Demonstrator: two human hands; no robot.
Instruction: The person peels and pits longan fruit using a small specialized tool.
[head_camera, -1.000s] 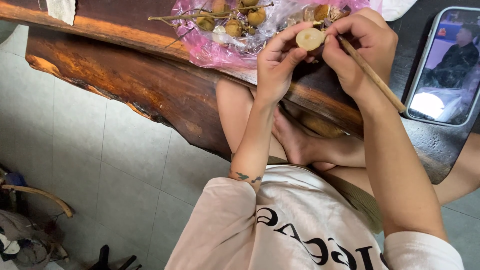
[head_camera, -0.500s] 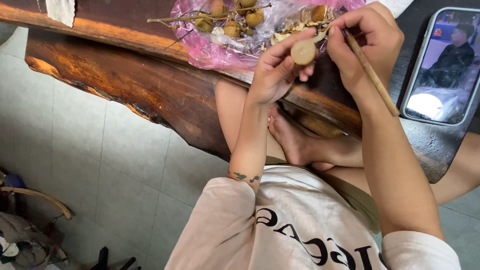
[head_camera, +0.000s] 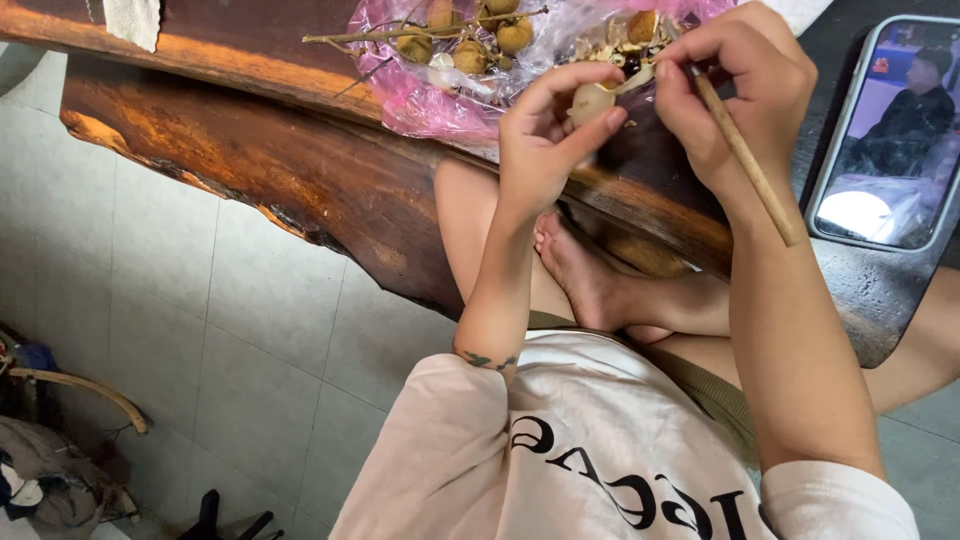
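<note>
Desk (head_camera: 250, 150) of dark wood fills the upper view, with a pink plastic bag (head_camera: 420, 95) of small brown fruit spread on it and a phone (head_camera: 885, 135) at its right. Over the desk edge my left hand (head_camera: 545, 135) pinches a pale peeled fruit (head_camera: 592, 100) between thumb and fingers. Just beside it, my right hand (head_camera: 745, 85) grips a thin wooden stick (head_camera: 745, 160), its tip touching the fruit.

Soft, even daylight fills the scene. Glare whitens the lit phone screen (head_camera: 880, 140); left of it the moving fingers blur slightly. Shadows stay faint.
</note>
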